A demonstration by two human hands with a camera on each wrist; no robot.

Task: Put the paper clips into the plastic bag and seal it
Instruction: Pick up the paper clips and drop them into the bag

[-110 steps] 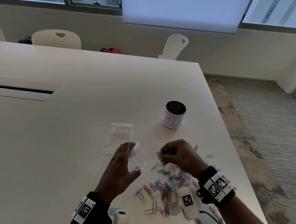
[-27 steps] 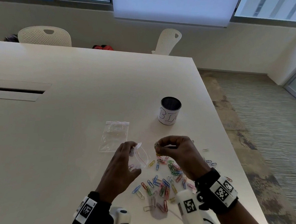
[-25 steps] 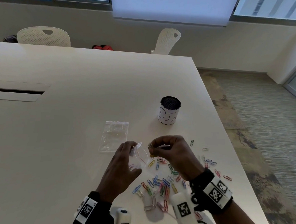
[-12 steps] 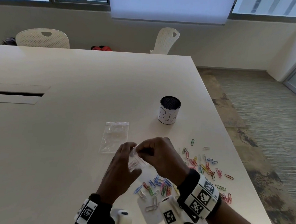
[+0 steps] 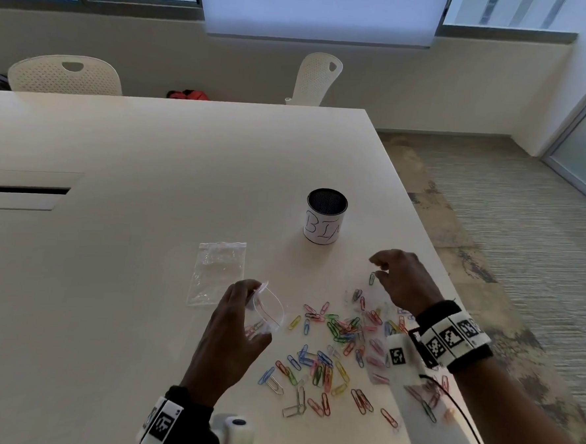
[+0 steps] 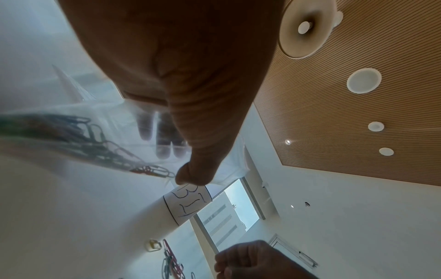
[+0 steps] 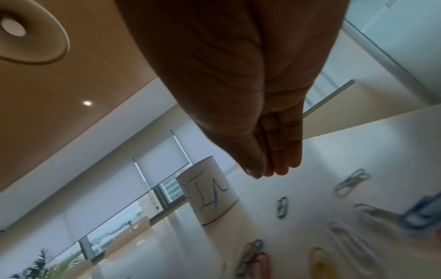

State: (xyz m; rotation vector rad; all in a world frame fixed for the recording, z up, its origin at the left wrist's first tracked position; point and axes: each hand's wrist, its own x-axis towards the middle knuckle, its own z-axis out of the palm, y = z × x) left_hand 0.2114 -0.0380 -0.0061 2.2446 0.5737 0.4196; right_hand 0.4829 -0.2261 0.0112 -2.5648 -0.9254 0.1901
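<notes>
My left hand (image 5: 242,316) grips a small clear plastic bag (image 5: 269,312) just above the table, its mouth gaping toward the right. Several paper clips (image 6: 71,136) lie inside the plastic bag (image 6: 133,120), which my thumb and fingers pinch. Many coloured paper clips (image 5: 332,344) are scattered on the table between my hands. My right hand (image 5: 378,269) hovers at the pile's far edge, right over a lone green clip (image 5: 372,278). Its fingers (image 7: 281,162) are nearly straight and hold nothing; the green clip (image 7: 282,207) lies below them.
A second clear bag (image 5: 218,273) lies flat just beyond my left hand. A mesh cup (image 5: 326,217) labelled "BIN" stands behind the clips. The table's right edge (image 5: 436,265) runs close to my right hand. White chairs (image 5: 65,74) stand at the far side.
Half a second ago my right hand was at the bag's mouth. It has since pulled away to the right and now hangs over the far clips. My left hand kept the bag in place.
</notes>
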